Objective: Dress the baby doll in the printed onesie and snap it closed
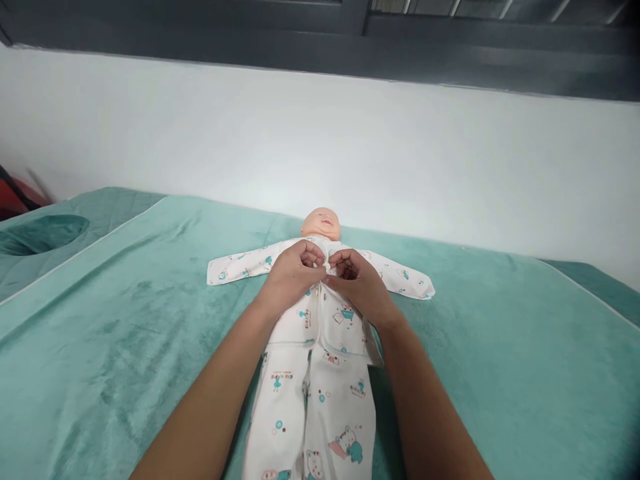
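Observation:
A baby doll (321, 224) lies on its back, dressed in a white printed baby shirt (345, 327) and matching trousers (345, 400). The shirt's sleeves stretch out to both sides. At the chest, my left hand (299, 270) pinches one front edge of the shirt. My right hand (357, 277) pinches the facing edge, and the fingertips of both hands nearly meet just below the doll's chin. Any fastener between the fingers is too small to make out. Below my hands the shirt's front edges run side by side down to the hem, over the trousers.
Under the doll is a bed with a teal plush cover (150, 347). A round hollow (45, 233) shows in the cover at the far left. Behind rises a white wall (320, 147) with a dark frame (300, 40) above it. Something red (13, 200) stands at the left edge.

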`<state>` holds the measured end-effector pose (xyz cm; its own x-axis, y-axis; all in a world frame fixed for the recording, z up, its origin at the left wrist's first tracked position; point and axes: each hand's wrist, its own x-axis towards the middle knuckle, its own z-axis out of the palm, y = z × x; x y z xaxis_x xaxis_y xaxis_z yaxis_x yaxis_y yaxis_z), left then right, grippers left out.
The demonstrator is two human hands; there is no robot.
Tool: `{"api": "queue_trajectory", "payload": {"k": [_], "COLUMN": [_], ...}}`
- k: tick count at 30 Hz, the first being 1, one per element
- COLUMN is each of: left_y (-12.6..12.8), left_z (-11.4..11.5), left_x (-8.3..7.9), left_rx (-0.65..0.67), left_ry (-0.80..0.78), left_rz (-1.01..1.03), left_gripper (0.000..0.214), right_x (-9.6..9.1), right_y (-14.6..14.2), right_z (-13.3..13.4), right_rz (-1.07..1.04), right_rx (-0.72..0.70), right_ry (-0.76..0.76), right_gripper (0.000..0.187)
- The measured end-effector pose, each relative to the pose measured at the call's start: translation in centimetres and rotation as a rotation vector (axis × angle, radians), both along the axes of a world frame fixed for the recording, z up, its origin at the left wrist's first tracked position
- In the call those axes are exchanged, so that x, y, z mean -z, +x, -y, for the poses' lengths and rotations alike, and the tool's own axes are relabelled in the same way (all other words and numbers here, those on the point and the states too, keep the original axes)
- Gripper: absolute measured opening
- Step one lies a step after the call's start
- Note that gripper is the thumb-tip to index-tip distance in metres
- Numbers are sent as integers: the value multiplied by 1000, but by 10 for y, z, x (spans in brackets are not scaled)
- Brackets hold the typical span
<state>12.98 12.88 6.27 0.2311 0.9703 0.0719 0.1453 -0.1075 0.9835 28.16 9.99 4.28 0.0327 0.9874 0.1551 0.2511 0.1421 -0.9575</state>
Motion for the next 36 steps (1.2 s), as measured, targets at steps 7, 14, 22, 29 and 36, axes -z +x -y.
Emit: {"api": "queue_trajectory", "payload": {"k": [7, 14, 22, 29, 36], "left_y": [3, -12, -16, -18, -17], "left_z": [2, -2, -4, -5, -4], "left_x": [2, -2, 2, 1, -1], "left_rx": [-77, 123, 155, 172, 170], "left_ry": [68, -67, -30, 22, 13], "left_rz": [-110, 168, 110, 26, 20], "left_gripper": [17, 16, 18, 15, 13], "right_x": [2, 7, 7, 6, 5], "right_y": [0, 2, 7, 5, 0], "right_z": [-1, -5, -4, -5, -5], "right_rz": [-49, -64, -58, -57, -14], "right_rx": [-21, -12, -51, -20, 25], "right_ry": [6, 31, 42, 66, 56], "right_gripper": [18, 19, 20, 16, 18]}}
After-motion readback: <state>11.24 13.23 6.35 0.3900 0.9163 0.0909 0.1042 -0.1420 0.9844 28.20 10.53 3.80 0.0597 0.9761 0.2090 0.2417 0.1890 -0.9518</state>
